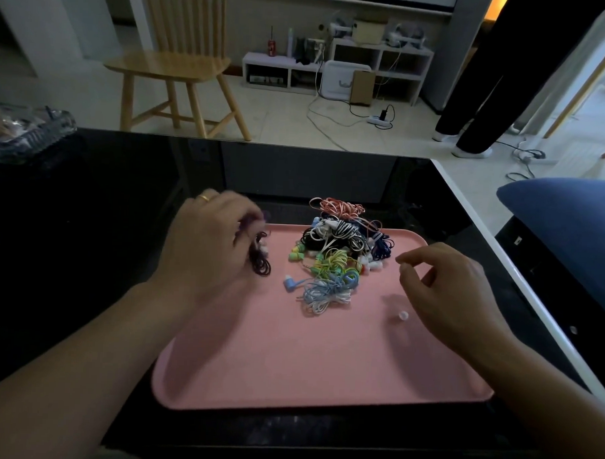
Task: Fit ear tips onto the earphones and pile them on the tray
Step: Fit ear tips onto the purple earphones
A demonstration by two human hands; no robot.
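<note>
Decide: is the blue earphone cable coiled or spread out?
Coiled. The blue earphone cable lies in a loose bundle of loops on the tray, at the pile's near edge.

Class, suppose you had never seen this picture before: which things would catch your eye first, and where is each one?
First comes the pink tray on the dark table, with a bright pile of earphones tangled toward its far side. Next, the left hand at the tray's left edge grips a purple earphone, while the right hand hovers at the right edge, fingers loosely curled, near a small white ear tip.

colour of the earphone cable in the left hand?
Dark purple coiled earphone cable, held by the left hand; head view.
</note>
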